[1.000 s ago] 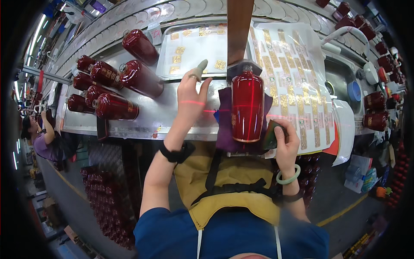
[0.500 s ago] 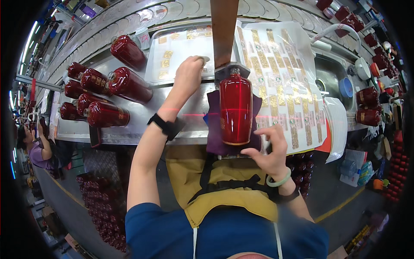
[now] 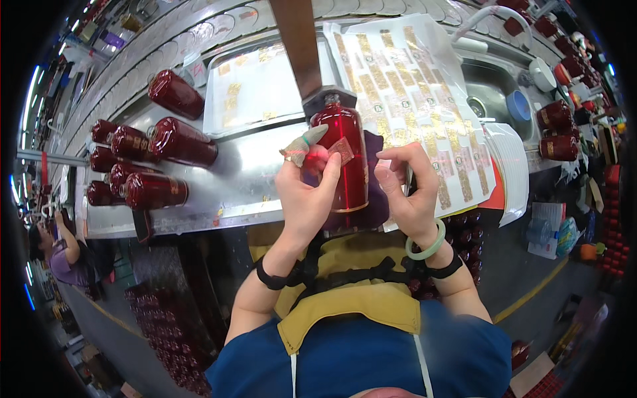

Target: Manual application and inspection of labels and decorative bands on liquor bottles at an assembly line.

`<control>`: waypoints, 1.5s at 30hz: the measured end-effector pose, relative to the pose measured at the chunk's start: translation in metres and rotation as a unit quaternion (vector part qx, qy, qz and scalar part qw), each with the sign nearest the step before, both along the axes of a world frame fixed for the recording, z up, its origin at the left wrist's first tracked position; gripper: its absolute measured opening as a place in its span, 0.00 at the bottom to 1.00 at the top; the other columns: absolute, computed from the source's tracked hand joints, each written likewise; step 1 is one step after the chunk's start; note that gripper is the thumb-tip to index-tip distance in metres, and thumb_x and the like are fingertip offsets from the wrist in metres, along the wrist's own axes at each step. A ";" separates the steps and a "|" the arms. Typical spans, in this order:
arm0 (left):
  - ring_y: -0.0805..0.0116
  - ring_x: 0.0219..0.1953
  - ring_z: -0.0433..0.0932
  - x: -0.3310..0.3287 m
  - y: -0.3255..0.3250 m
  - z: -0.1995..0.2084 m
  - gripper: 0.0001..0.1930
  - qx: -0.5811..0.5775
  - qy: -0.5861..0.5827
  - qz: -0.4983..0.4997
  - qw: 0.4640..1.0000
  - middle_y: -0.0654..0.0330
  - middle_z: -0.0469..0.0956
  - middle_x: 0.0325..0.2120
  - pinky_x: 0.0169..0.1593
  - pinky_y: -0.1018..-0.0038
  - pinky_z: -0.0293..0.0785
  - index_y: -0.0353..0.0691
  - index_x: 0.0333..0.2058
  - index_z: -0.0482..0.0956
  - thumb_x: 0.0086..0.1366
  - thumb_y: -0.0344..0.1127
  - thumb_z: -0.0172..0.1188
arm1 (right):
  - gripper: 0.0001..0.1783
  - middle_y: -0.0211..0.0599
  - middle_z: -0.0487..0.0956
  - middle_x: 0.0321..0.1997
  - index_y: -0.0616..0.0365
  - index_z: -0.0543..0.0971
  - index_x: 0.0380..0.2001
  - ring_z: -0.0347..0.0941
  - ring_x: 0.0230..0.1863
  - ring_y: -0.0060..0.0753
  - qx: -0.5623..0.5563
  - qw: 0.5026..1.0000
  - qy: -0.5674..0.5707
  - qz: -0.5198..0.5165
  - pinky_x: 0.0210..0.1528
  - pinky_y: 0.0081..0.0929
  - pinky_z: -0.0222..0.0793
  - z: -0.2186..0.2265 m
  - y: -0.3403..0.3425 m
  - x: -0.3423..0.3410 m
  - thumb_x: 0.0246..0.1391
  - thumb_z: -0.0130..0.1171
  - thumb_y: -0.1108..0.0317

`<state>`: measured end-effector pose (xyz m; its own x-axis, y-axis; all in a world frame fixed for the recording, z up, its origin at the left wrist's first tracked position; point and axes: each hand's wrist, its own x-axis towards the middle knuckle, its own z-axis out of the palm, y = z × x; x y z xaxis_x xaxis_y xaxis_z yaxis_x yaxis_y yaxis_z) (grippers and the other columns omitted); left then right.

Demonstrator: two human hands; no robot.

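Observation:
A red glossy bottle lies lengthwise on a purple cloth at the metal bench's near edge, its neck under a brown post. My left hand, its forefinger in a taped cot, pinches a small gold label against the bottle's side. Just right of the bottle, my right hand hovers with fingers curled by the cloth, a green bangle on its wrist. I cannot tell whether it holds anything.
Several red bottles lie at the bench's left. A tray with gold labels sits behind, sheets of labels to the right, then a sink. More bottles stand far right. Another person works at lower left.
My left hand came back from the tray with a gold label and now sets it on the bottle. My right hand rose from the bench edge to the bottle's right side.

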<state>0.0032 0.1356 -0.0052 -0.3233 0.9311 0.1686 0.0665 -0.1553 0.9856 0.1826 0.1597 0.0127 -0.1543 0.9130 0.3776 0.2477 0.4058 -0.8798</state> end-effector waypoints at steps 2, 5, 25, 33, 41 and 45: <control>0.78 0.33 0.74 0.006 0.002 -0.008 0.20 -0.007 0.062 0.016 0.998 0.65 0.74 0.33 0.39 0.79 0.74 0.32 0.56 0.76 0.65 0.23 0.63 | 0.10 0.32 0.73 0.30 0.59 0.82 0.40 0.68 0.30 0.26 -0.007 1.000 0.003 -0.009 0.35 0.26 0.65 -0.002 -0.002 0.001 0.55 0.70 0.72; 0.71 0.42 0.69 0.012 0.005 -0.026 0.25 -0.032 0.085 0.077 0.993 0.61 0.71 0.37 0.51 0.72 0.68 0.33 0.62 0.71 0.67 0.29 0.61 | 0.10 0.31 0.73 0.31 0.59 0.82 0.41 0.68 0.31 0.25 -0.064 0.997 0.026 -0.016 0.35 0.25 0.65 -0.012 -0.004 -0.007 0.56 0.69 0.72; 0.60 0.69 0.61 0.002 -0.010 -0.002 0.28 0.009 0.079 0.078 0.994 0.46 0.61 0.68 0.73 0.62 0.54 0.29 0.70 0.55 0.79 0.36 0.47 | 0.27 0.27 0.75 0.27 0.59 0.73 0.54 0.71 0.30 0.20 -0.210 0.960 0.183 -0.008 0.36 0.24 0.69 -0.026 0.032 -0.029 0.57 0.70 0.59; 0.59 0.64 0.71 0.071 -0.039 0.045 0.27 -0.066 0.043 -0.640 0.764 0.48 0.69 0.64 0.68 0.65 0.65 0.28 0.67 0.61 0.71 0.25 0.54 | 0.19 0.34 0.77 0.28 0.58 0.78 0.48 0.74 0.34 0.28 -0.187 0.953 0.148 -0.188 0.41 0.31 0.71 -0.100 -0.036 -0.005 0.56 0.69 0.62; 0.58 0.70 0.64 0.187 -0.106 0.022 0.46 -0.299 -0.171 -0.717 0.606 0.49 0.64 0.67 0.73 0.59 0.57 0.32 0.70 0.55 0.63 0.42 0.73 | 0.10 0.25 0.71 0.23 0.60 0.80 0.43 0.64 0.26 0.16 -0.104 0.923 0.210 -0.304 0.31 0.22 0.63 -0.077 -0.096 0.027 0.60 0.65 0.70; 0.61 0.66 0.68 0.224 -0.127 0.002 0.37 -0.403 -0.280 -0.689 0.534 0.54 0.71 0.61 0.69 0.62 0.62 0.35 0.64 0.65 0.63 0.43 0.72 | 0.06 0.24 0.73 0.25 0.59 0.81 0.41 0.64 0.26 0.15 -0.026 0.901 0.215 -0.375 0.30 0.21 0.62 -0.071 -0.111 0.058 0.61 0.62 0.73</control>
<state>0.2268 0.0088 -0.0027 0.9719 0.0469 -0.2308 0.0973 0.8124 0.5749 0.2411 0.0491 -0.0582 0.6647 0.7172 0.2093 0.0673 0.2215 -0.9728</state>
